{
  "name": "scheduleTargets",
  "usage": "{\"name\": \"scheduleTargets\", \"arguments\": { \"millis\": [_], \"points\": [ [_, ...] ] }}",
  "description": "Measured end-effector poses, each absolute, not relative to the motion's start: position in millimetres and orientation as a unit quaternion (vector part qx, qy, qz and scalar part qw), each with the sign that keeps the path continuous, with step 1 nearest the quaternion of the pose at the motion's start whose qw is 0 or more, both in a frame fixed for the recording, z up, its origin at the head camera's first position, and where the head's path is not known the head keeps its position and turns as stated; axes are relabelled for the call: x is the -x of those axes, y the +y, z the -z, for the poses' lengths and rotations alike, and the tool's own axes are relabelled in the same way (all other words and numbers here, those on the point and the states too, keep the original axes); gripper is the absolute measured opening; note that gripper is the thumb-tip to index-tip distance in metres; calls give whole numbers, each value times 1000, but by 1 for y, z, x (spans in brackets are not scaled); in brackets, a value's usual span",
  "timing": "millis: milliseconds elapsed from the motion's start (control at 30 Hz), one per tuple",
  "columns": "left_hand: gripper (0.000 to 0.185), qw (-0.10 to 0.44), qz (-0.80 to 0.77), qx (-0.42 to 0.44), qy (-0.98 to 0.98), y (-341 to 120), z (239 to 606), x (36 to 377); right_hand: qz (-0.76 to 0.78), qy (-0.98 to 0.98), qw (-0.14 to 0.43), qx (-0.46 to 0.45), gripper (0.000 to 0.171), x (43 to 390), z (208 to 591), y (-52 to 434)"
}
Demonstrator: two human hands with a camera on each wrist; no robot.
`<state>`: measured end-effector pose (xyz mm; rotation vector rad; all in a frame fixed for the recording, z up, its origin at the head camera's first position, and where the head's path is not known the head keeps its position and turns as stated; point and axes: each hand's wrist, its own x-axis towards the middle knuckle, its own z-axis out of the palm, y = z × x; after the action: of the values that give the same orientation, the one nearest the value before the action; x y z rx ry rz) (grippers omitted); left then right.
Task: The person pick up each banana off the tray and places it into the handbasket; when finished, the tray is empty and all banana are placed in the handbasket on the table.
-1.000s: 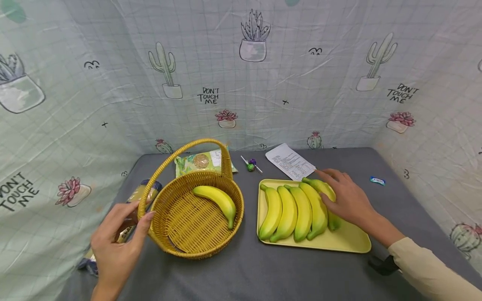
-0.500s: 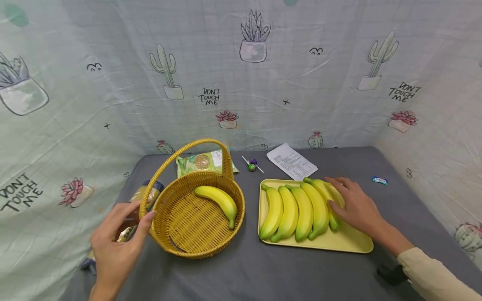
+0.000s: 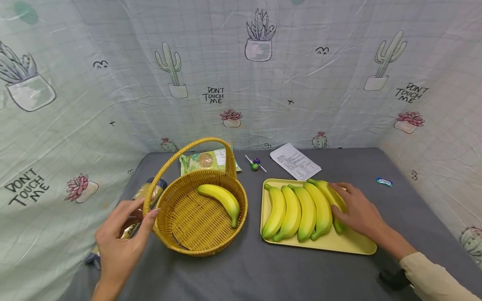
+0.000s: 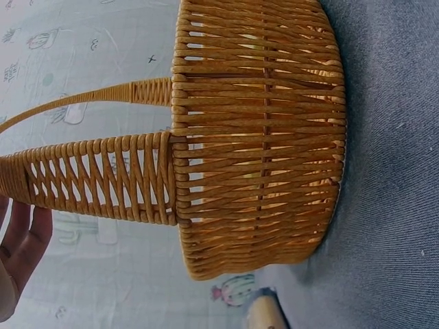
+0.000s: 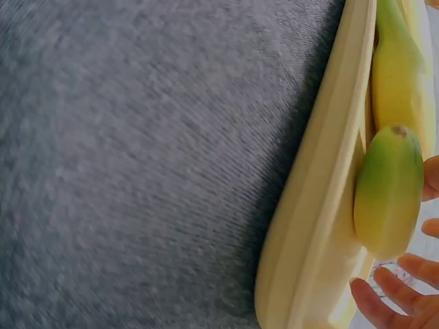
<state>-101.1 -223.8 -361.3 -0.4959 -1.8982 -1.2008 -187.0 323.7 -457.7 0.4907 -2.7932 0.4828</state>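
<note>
A woven yellow basket with an arched handle stands left of centre and holds one banana. My left hand is open at the basket's left side, thumb tip against the rim near the handle's base; its fingers show beside the handle. To the right, a pale yellow tray carries several bananas in a row. My right hand rests with loosely spread fingers on the rightmost, greenish banana, thumb on its left side. Its fingertips hover over the tray's edge.
At the back of the grey tabletop lie a green snack packet, a lollipop and a printed sheet. A small blue wrapper lies far right. A yellow bottle lies behind my left hand. Cactus-print cloth walls enclose three sides.
My right hand has slid back along the rightmost banana toward its near end, uncovering the stem end. My left hand stays by the basket's rim.
</note>
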Motion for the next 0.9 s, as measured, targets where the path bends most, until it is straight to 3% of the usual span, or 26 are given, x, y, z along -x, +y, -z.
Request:
{"name": "scheduleTargets", "arguments": {
  "millis": [900],
  "points": [
    [30,412,484,203,-745,-233,377,109,-180,-956,173,-152,60,186,471,334]
  ]
}}
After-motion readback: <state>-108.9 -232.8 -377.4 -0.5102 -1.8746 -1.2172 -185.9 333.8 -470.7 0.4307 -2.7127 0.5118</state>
